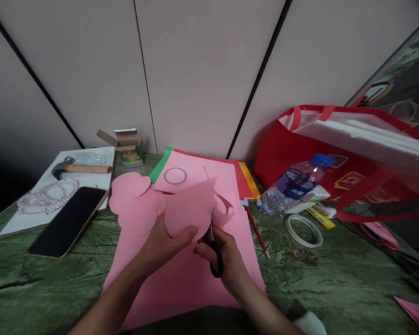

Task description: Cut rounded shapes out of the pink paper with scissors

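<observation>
1) Pink paper piece (pixel 186 211), partly cut, held above a pink sheet (pixel 181 288) on the desk (pixel 17 291)
2) Left hand (pixel 162 242): fingers pinched on its lower edge
3) Right hand (pixel 225 253): fingers curled around scissors (pixel 211 229), blades at its right edge

Left fingers (pixel 187 236) hold pink paper (pixel 188 209); right fingers (pixel 224 237) grip black-handled scissors (pixel 219 261), their blades (pixel 212 219) seemingly at its edge.

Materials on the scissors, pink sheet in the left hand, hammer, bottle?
Scissors: probably metal blades, grey sheen; black handles look like plastic.
Pink sheet: matte paper or thin card; thin, bends smoothly.
Claw hammer: tan handle looks like wood; dark head likely metal.
Bottle: clear glossy plastic, apparently; see-through, with highlights.
</observation>
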`<state>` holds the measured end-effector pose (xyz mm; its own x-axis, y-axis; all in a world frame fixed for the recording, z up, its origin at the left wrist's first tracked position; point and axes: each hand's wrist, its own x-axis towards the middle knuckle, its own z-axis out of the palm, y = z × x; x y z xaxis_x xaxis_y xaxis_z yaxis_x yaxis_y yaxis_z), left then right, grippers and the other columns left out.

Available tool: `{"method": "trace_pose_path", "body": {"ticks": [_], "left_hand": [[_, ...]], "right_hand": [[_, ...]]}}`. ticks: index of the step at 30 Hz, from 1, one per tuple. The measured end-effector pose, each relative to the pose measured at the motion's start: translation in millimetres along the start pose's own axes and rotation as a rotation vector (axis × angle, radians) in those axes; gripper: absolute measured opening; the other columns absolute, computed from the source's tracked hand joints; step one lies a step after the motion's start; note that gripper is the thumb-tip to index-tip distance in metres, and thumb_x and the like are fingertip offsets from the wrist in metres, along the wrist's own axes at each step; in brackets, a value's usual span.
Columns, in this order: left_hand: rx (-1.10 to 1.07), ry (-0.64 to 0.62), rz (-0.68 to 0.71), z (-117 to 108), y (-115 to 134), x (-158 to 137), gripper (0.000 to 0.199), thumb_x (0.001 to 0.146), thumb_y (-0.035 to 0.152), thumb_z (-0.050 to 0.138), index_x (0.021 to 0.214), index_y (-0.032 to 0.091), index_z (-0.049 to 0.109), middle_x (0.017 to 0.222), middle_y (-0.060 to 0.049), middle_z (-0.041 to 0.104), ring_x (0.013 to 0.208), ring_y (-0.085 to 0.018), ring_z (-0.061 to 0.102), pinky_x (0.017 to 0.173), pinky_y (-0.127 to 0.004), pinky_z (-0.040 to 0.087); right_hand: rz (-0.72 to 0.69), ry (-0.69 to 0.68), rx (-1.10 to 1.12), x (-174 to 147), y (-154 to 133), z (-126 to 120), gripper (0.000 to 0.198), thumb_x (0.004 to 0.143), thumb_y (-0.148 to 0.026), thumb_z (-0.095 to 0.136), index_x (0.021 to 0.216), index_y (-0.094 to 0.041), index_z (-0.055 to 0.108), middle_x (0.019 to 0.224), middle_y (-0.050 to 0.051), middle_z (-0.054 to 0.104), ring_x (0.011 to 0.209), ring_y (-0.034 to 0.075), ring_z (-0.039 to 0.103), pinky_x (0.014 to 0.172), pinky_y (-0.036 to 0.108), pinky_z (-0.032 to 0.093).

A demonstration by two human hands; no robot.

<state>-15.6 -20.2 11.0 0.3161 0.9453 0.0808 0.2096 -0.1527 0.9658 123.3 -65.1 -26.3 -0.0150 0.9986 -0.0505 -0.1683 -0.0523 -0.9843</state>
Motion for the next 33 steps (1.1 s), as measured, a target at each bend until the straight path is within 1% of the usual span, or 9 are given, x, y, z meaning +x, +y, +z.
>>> {"method": "trace_pose_path", "body": {"ticks": [7,15,26,33], "left_hand": [[-0.024,-0.012,0.003,0.7,-1.5,1.0,0.016,0.071,0.017,0.058,0.086,0.017,0.061,0.075,0.001,0.069,0.071,-0.014,0.063,0.063,-0.02,0.051],[-0.049,-0.004,-0.004,-0.4,-2.2,0.6,0.017,0.07,0.02,0.06,0.087,0.017,0.061,0.078,0.001,0.069,0.073,-0.015,0.063,0.06,-0.02,0.051],[-0.071,-0.006,-0.017,-2.6,-3.1,3.4,0.011,0.071,0.02,0.059,0.081,0.016,0.061,0.072,0.001,0.068,0.068,-0.014,0.063,0.057,-0.019,0.049],[-0.077,0.063,-0.014,-1.7,-6.1,4.7,0.015,0.07,0.024,0.059,0.082,0.014,0.059,0.074,0.0,0.066,0.069,-0.015,0.061,0.055,-0.021,0.048]], "right_hand": [[-0.003,0.011,-0.013,-0.5,0.5,-1.0,0.022,0.065,-0.034,0.065,0.065,-0.017,0.051,0.056,-0.004,0.047,0.052,0.012,0.046,0.05,0.024,0.032],[0.004,0.018,-0.009,0.2,0.3,-0.7,0.017,0.064,-0.029,0.064,0.065,-0.016,0.052,0.054,-0.005,0.048,0.05,0.01,0.047,0.048,0.023,0.033],[0.037,0.031,0.02,-0.4,-5.6,1.6,0.015,0.062,-0.026,0.063,0.067,-0.016,0.054,0.05,-0.005,0.052,0.044,0.009,0.045,0.044,0.021,0.034],[0.062,0.043,0.042,0.3,-8.6,3.3,0.01,0.06,-0.019,0.061,0.065,-0.016,0.052,0.046,-0.006,0.051,0.042,0.008,0.045,0.042,0.019,0.033]]}}
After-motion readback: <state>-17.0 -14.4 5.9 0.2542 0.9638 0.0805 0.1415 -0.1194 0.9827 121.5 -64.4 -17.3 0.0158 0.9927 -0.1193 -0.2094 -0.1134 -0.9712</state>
